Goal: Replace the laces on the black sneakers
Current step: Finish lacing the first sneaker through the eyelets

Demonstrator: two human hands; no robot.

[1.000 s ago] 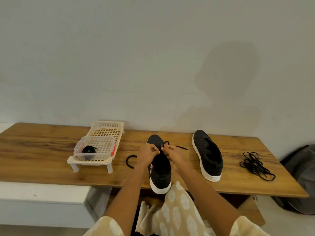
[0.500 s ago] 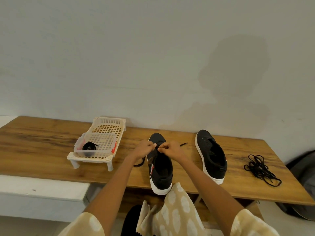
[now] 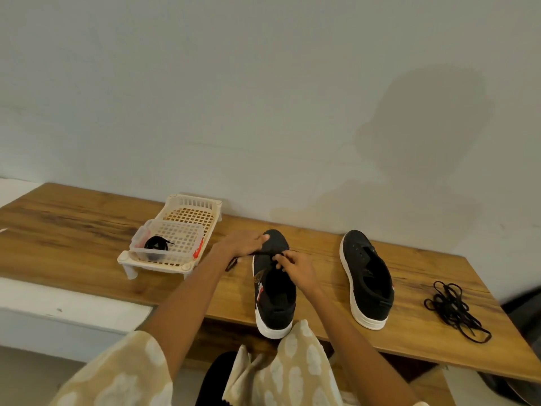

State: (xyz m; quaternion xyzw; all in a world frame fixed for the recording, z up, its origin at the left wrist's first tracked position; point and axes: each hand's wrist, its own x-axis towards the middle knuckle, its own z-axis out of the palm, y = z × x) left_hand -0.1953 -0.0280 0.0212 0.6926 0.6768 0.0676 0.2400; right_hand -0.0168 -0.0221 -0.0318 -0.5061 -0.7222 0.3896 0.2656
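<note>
Operator: Sneakers, how many do you count?

Manual: Two black, white-soled sneakers stand on the wooden bench point(image 3: 87, 244). The near sneaker point(image 3: 273, 291) sits at the front edge before you; the second sneaker point(image 3: 367, 276), unlaced, stands to its right.

Operator: Laces?

Manual: One lace point(image 3: 265, 253) crosses the near sneaker's eyelets, one coiled lace point(image 3: 156, 244) lies in the clear box point(image 3: 167, 244) on the basket point(image 3: 190, 212), and a loose bundle point(image 3: 455, 309) rests far right.

Operator: Hands?

Manual: Your left hand point(image 3: 241, 243) rests on the toe, fingers extended; your right hand point(image 3: 292, 266) pinches the lace.

Beige sleeves point(image 3: 123, 379) with white leaf-like blotches.
</note>
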